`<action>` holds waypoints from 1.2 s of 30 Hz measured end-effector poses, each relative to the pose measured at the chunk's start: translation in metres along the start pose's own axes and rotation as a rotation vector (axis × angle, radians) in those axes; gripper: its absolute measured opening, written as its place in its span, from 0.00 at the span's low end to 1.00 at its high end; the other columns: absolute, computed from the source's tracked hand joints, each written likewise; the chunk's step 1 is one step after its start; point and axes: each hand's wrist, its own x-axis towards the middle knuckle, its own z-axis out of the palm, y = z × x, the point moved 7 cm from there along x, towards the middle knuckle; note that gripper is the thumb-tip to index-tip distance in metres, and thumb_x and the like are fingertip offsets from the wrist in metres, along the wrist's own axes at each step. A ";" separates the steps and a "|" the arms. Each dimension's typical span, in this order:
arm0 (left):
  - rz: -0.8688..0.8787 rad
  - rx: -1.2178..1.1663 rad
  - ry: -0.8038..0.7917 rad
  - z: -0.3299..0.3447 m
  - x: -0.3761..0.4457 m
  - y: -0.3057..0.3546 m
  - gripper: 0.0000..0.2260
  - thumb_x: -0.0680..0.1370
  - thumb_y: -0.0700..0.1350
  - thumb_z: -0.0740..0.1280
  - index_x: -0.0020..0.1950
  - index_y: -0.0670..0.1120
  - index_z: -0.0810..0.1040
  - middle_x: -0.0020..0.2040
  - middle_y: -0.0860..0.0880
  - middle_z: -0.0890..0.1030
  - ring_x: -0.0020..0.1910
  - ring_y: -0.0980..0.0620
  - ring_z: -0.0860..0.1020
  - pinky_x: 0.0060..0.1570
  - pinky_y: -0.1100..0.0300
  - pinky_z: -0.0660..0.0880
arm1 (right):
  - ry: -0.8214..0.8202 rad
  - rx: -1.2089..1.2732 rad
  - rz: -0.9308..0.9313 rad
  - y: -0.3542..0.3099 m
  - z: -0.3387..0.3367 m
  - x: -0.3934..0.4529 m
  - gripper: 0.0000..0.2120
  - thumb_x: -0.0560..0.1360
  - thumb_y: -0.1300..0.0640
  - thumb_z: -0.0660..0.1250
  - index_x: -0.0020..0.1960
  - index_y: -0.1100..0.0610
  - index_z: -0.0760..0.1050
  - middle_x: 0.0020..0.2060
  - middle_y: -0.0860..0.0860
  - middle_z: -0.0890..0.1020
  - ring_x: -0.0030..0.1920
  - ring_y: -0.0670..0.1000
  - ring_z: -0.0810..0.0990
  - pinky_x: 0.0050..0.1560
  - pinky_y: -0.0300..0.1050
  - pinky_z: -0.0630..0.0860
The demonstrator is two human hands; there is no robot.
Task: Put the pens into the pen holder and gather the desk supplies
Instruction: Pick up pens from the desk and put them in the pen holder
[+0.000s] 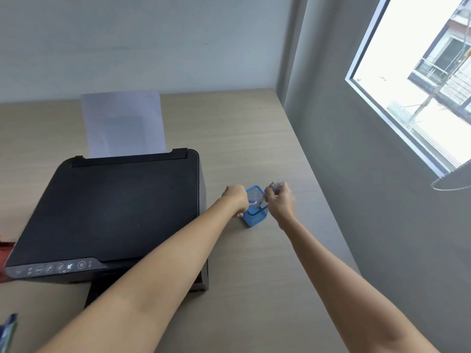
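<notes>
A blue mesh pen holder [255, 215] stands on the wooden desk [254, 138], right of the printer. My left hand [236, 197] wraps around its left side and steadies it. My right hand [280, 201] hovers over the holder's right rim, fingers closed on clear-barrelled pens [274, 186], blurred, whose lower ends dip into the holder's opening. How many pens I hold cannot be told.
A black printer [112, 212] with white paper [123, 123] in its rear tray fills the desk's left half. A red object [5, 250] and a blue-green item [9, 329] show at the left edge. A grey wall with a window [420, 80] borders the right.
</notes>
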 end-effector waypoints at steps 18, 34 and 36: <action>0.148 -0.213 -0.059 0.003 -0.192 -0.287 0.06 0.76 0.46 0.65 0.41 0.48 0.79 0.40 0.49 0.83 0.38 0.55 0.81 0.35 0.66 0.73 | -0.260 -0.294 -0.338 0.050 0.022 -0.205 0.11 0.76 0.62 0.65 0.44 0.46 0.73 0.35 0.50 0.84 0.35 0.44 0.81 0.31 0.28 0.72; 0.103 0.095 0.261 0.113 -0.172 -0.375 0.11 0.80 0.47 0.61 0.58 0.43 0.74 0.59 0.45 0.73 0.60 0.45 0.74 0.54 0.53 0.72 | -0.622 -0.889 -0.626 0.029 0.236 -0.315 0.19 0.76 0.58 0.61 0.67 0.57 0.67 0.61 0.56 0.72 0.58 0.60 0.76 0.55 0.52 0.76; 0.128 0.069 0.271 0.107 -0.180 -0.381 0.10 0.81 0.49 0.59 0.58 0.45 0.74 0.57 0.47 0.74 0.57 0.47 0.76 0.48 0.56 0.71 | -0.584 -0.981 -0.590 0.031 0.244 -0.313 0.17 0.77 0.57 0.61 0.65 0.58 0.68 0.60 0.56 0.72 0.57 0.60 0.76 0.52 0.52 0.76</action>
